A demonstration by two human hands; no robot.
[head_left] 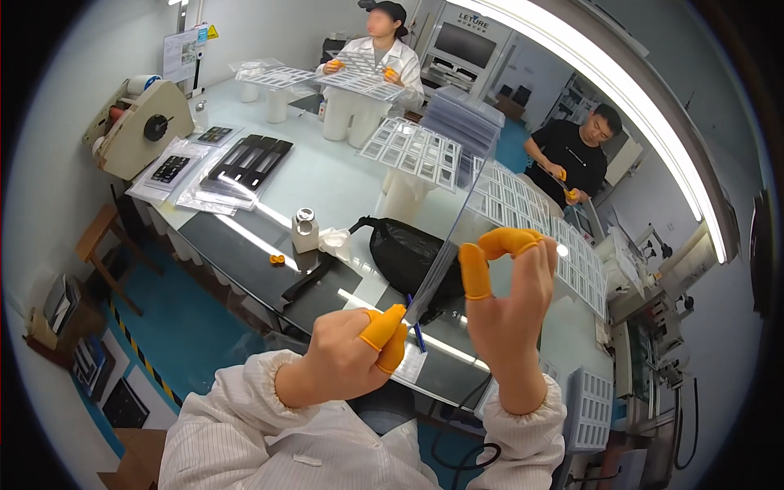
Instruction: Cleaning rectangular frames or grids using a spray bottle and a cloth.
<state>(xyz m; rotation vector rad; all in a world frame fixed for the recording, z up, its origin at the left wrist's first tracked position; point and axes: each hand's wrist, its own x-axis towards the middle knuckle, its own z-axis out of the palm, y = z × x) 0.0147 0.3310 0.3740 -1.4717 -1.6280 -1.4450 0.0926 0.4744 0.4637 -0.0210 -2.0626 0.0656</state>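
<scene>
My left hand [351, 347], with orange finger cots on the thumb and forefinger, pinches the lower end of a thin clear panel [437, 273]. The panel stands tilted and shows nearly edge-on. To its right, my raised right hand [514, 286] also wears orange cots. Its forefinger curls round toward the thumb, and the tips come close together; what lies between them, if anything, I cannot make out. Below the panel, a blue pen [420, 336] lies on the table. Behind it is a black bag [400, 249], partly hidden by the panel.
A white pump bottle [305, 231], crumpled tissue [335, 243] and loose orange cots [278, 260] lie ahead left. Black frames [249, 163] rest farther back. White trays [412, 151] stand on supports, near stacked clear sheets [461, 118]. Two co-workers [384, 53] work beyond.
</scene>
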